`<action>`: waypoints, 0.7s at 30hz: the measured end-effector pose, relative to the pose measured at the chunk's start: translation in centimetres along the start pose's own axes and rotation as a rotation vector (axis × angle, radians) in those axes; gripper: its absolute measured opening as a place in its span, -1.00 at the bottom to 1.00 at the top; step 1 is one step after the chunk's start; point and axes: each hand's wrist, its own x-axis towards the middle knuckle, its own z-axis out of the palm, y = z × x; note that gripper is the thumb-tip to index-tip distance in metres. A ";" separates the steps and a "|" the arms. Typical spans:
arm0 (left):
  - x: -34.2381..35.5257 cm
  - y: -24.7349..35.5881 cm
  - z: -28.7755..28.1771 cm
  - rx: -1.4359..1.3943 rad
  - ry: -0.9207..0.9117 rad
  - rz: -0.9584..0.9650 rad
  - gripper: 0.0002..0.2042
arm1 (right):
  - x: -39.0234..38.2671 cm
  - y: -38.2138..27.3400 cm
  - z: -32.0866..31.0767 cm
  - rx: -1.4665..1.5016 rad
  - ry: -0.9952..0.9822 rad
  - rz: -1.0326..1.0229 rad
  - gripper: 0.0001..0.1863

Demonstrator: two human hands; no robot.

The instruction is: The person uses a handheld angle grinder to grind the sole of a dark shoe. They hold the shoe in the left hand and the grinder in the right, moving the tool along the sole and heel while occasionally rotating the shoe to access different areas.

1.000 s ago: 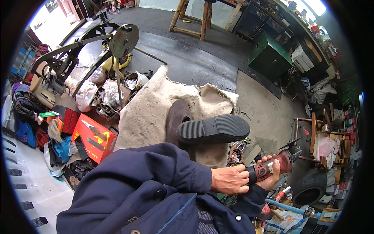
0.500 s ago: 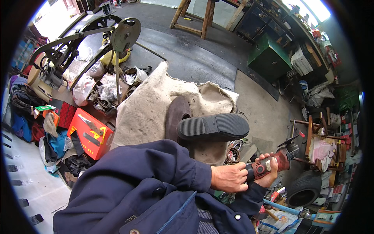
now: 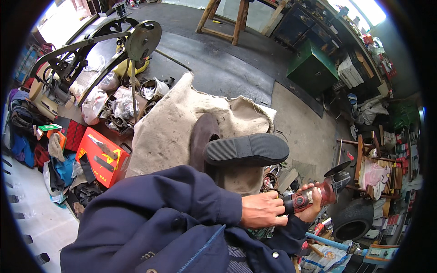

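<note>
A red and black angle grinder (image 3: 306, 200) is held at the right, its dark disc (image 3: 337, 168) pointing away from me. My right hand (image 3: 315, 207) wraps round the grinder's body from beneath, with the thumb up along its side. At its black rear end, my left hand (image 3: 264, 210) has its fingers closed on the tool. Across my lap lies a stained beige cloth (image 3: 159, 132). On it rest two shoes: a dark brown one (image 3: 203, 132), and another with its black ribbed sole (image 3: 248, 149) turned up, overlapping the first. Neither hand touches the shoes.
A cast-metal hand-wheel machine (image 3: 143, 41) stands at the far left, above bags and scraps. Left of the cloth is a red-orange box (image 3: 102, 157). At the right are a tyre (image 3: 354, 220) and a wooden rack (image 3: 362, 157); a green box (image 3: 312, 68) stands farther back.
The grinder has tilted slightly, so its disc now shows as a wider oval. Both hands keep their hold, and the whole view has shifted a little. The shoes stay on the cloth.
</note>
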 end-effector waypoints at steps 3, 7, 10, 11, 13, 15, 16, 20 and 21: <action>-2.0 -0.2 -5.4 -0.003 0.017 -0.156 -0.71 | -0.1 0.3 -0.4 -0.107 0.012 -0.157 -0.59; -5.7 -3.0 -12.1 0.060 0.426 -0.640 -0.60 | -0.4 0.9 -1.2 -0.222 0.065 -0.365 -0.56; -7.4 -5.7 -13.5 -0.062 0.366 -0.948 -0.69 | -0.3 1.2 -1.8 -0.224 0.112 -0.362 -0.56; -7.7 -6.3 -13.3 -0.115 0.322 -0.957 -0.69 | -0.3 1.3 -1.9 -0.218 0.108 -0.363 -0.55; -8.2 -7.0 -12.7 -0.228 0.194 -1.010 -0.70 | -0.4 1.5 -2.1 -0.218 0.121 -0.374 -0.54; -8.6 -6.8 -12.1 -0.190 0.231 -0.924 -0.72 | -0.5 1.8 -2.2 -0.222 0.127 -0.368 -0.54; -8.8 -6.4 -12.0 -0.225 0.215 -0.914 -0.73 | -0.6 1.9 -2.2 -0.230 0.142 -0.367 -0.54; -8.2 -4.3 -10.9 -0.380 0.177 -1.006 -0.64 | -0.9 2.2 -2.6 -0.258 0.172 -0.367 -0.50; -8.0 -4.0 -10.8 -0.386 0.148 -1.089 -0.58 | -1.0 2.2 -2.7 -0.262 0.168 -0.368 -0.49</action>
